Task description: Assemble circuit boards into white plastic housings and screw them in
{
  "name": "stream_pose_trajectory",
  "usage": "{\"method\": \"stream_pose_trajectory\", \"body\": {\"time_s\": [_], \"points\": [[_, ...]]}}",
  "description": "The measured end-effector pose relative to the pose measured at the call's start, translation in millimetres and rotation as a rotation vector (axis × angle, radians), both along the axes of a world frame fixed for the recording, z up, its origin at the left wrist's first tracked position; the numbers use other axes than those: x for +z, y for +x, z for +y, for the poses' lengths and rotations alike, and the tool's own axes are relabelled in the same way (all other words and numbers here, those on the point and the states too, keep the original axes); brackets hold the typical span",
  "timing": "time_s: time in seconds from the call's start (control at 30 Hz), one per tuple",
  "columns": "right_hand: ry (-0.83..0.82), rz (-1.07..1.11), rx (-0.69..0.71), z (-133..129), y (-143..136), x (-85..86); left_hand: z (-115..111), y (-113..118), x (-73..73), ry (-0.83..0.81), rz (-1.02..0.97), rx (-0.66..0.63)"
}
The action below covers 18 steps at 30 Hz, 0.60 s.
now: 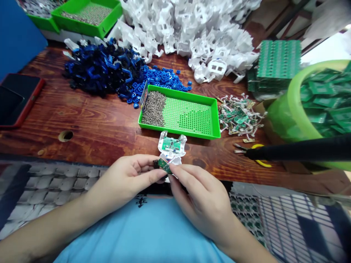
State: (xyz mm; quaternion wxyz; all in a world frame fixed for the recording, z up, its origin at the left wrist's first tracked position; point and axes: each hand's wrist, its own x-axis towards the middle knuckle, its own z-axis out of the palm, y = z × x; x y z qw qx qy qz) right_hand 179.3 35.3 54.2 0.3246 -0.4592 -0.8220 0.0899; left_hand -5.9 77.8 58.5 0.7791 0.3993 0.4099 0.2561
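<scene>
Head view: nearer you than the green tray (189, 136), your left hand (134, 171) and right hand (203, 191) pinch a small circuit board (164, 166) between their fingers. Just this side of the tray, a white shell (161, 141) holding a green board (171, 144) rests on the tabletop (109, 124). Right of the tray lies a heap of wired boards (240, 115); beyond it, blue buttons (164, 77), then, farther off, piled white casings (186, 29).

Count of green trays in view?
3: a middle tray holding small metal parts at one end, an upper-left tray, and a third tray just left of that, cut off by the picture's edge. Others may be hidden.
</scene>
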Motion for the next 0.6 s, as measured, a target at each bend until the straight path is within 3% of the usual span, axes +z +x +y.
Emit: {"method": "stream_pose_trajectory", "body": {"time_s": [0.13,0.37,0.6], "points": [[-0.014,-0.006,0.022,3,2,1.6,0,-2,-2.2,0.05,-0.012,-0.059],[-0.187,0.022,0.103,11,11,8.1,-4,-8,0.1,0.204,0.137,-0.17],[-0.253,0.076,0.13,13,11,11.3,-6,-9,4.1,0.152,0.127,-0.19]]}}
